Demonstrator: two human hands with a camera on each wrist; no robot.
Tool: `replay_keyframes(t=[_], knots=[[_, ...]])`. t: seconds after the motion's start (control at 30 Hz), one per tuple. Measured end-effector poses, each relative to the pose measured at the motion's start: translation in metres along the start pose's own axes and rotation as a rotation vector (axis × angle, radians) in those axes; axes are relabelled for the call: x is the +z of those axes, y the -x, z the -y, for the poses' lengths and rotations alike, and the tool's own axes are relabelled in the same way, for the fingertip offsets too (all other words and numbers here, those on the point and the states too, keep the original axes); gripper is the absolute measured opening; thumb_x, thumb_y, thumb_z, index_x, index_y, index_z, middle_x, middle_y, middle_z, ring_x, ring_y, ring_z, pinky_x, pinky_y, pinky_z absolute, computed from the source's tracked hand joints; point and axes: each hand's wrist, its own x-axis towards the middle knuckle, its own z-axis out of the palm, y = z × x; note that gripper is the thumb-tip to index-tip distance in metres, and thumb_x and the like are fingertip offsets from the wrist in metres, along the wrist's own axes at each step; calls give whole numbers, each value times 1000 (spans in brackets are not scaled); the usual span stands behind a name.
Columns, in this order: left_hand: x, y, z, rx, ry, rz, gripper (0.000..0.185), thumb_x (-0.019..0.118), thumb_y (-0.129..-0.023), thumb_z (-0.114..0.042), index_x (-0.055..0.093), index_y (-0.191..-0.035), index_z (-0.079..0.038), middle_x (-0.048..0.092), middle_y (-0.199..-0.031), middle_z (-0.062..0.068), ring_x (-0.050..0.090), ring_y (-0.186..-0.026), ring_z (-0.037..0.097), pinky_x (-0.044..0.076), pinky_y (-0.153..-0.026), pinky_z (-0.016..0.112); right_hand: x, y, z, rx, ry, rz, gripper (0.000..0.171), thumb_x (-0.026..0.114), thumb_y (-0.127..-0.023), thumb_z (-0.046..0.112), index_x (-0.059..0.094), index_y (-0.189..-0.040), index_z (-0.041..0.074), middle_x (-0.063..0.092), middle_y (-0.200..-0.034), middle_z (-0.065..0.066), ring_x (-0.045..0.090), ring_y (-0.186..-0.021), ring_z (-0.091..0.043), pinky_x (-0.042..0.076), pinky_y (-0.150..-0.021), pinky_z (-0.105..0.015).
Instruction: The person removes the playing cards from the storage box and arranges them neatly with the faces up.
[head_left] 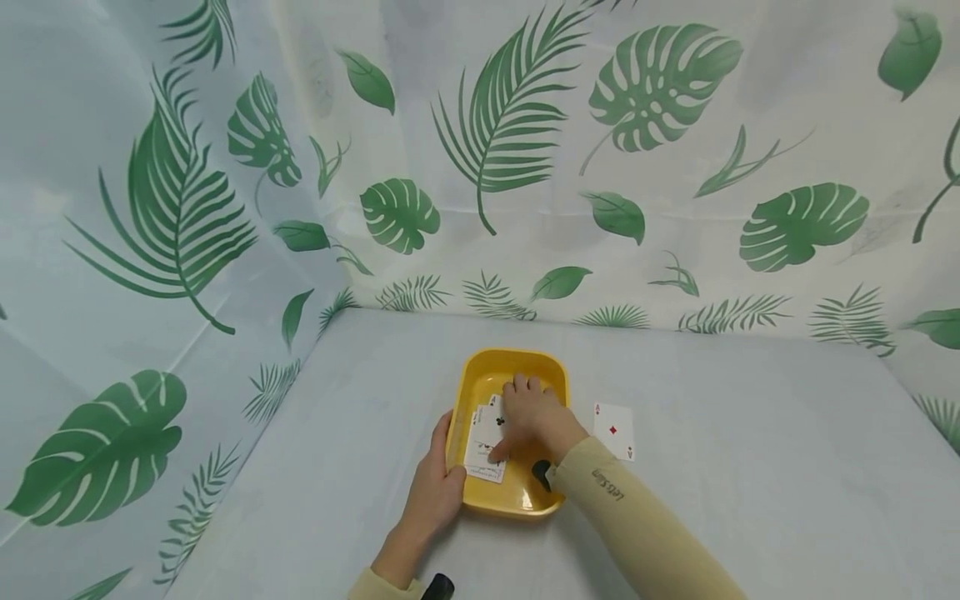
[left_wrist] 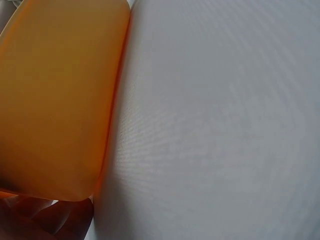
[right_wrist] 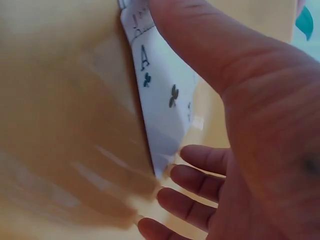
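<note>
— So, what is that tray (head_left: 480,375) made of?

— Smooth yellow plastic, glossy, a rounded rectangle with a raised rim. It sits on the tabletop (head_left: 750,467), which is covered in a pale, finely woven cloth; the left wrist view shows the weave right beside the tray's wall.

— And the hands?

— The left hand (head_left: 435,492) clasps the tray's near left rim, fingers curled over the edge. The right hand (head_left: 532,417) reaches into the tray, and its grip is spread: thumb on top of the cards, fingers fanned out past them, loosely bent.

— Which cards?

— A small pile of playing cards (head_left: 483,442) lies in the tray, thin, white, matte. The ace of clubs (right_wrist: 165,100) is on top, its black A and club pips clear under the thumb.

— Anything outside the tray?

— 1 card, an ace of diamonds (head_left: 613,430), flat on the cloth just right of the tray. Leaf-printed curtain (head_left: 525,167) hangs behind.
</note>
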Motion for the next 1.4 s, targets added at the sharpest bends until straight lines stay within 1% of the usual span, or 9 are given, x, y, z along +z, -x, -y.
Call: replay_keyframes(t=[0.27, 0.4, 0.57, 0.67, 0.8, 0.97, 1.07, 1.23, 1.4], knots=[[0, 0, -1, 7, 15, 8, 75, 45, -88, 3, 25, -159, -11, 49, -148, 12, 54, -97, 21, 44, -83, 40, 6, -5, -2, -12, 45, -28, 112, 87, -63, 62, 42, -143, -3, 43, -143, -21, 40, -125, -39, 33, -109, -55], [0, -1, -1, 19, 17, 8, 75, 45, -88, 3, 25, -159, -10, 51, -146, 12, 54, -94, 21, 44, -83, 40, 5, -5, 0, -18, 13, -33, 112, 89, -64, 57, 40, -146, -1, 42, -147, -21, 39, -128, -39, 30, -111, -56], [-1, -1, -1, 21, 7, 8, 74, 45, -88, 3, 25, -159, -10, 51, -145, 13, 54, -92, 20, 43, -81, 39, 2, -2, 5, -63, 6, -52, 106, 92, -65, 50, 40, -145, 3, 45, -146, -18, 41, -130, -38, 28, -110, -59], [0, -2, 0, 22, 7, 9, 74, 45, -88, 3, 25, -159, -10, 51, -145, 12, 54, -92, 20, 43, -82, 39, 1, -1, 9, -79, 2, -49, 101, 92, -68, 45, 39, -145, 6, 45, -147, -16, 41, -131, -37, 26, -111, -59], [0, -1, 1, 25, 13, 12, 75, 45, -88, 4, 24, -159, -10, 51, -145, 12, 54, -92, 20, 42, -84, 41, -1, 1, 11, -101, 1, -12, 98, 89, -75, 40, 36, -149, 4, 41, -150, -17, 37, -135, -38, 24, -111, -61], [1, -1, 1, 23, 13, 17, 76, 45, -88, 4, 24, -159, -9, 47, -150, 12, 54, -99, 23, 42, -87, 44, 0, 4, 8, -112, -30, 34, 104, 88, -75, 42, 31, -153, 2, 35, -152, -19, 32, -139, -39, 22, -112, -62], [1, -1, 1, 21, 20, 18, 75, 45, -88, 4, 24, -159, -9, 45, -152, 12, 54, -104, 25, 42, -90, 47, -1, 5, 5, -123, -45, 16, 107, 89, -73, 44, 32, -154, 6, 36, -153, -18, 32, -139, -38, 22, -112, -62], [1, -1, 1, 22, 27, 18, 76, 45, -88, 4, 23, -159, -9, 43, -154, 12, 53, -108, 25, 42, -93, 48, -11, 8, 5, -150, -17, -45, 106, 87, -72, 50, 33, -155, 12, 38, -154, -14, 34, -139, -37, 24, -111, -62], [-1, 0, 1, 14, 22, 11, 74, 45, -89, 3, 23, -159, -9, 43, -153, 12, 53, -106, 25, 43, -90, 46, -24, 15, 8, -179, 9, -54, 105, 86, -73, 51, 33, -157, 14, 39, -154, -13, 34, -140, -38, 25, -110, -64]])
